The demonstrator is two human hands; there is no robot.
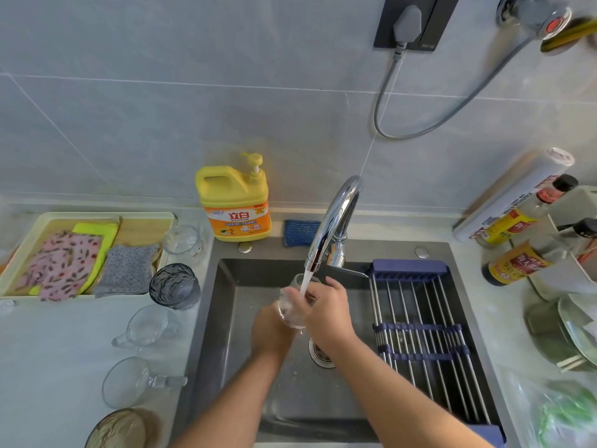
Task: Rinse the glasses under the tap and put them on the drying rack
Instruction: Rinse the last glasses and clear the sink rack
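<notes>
Glass [292, 310]: clear, held tilted over the sink [239, 321] under the running tap [336, 218]. The left hand [271, 331] grips its lower end and the right hand [328, 307] has its fingers curled over its side. Step: rinsing, likely early in the task, with no glass yet on the rack [423, 337] across the sink's right side and other glasses [174, 286] waiting on the surface at left. Next move calls for tipping the water out, carrying the glass right past the spout, and setting it steadily on the bars.
</notes>
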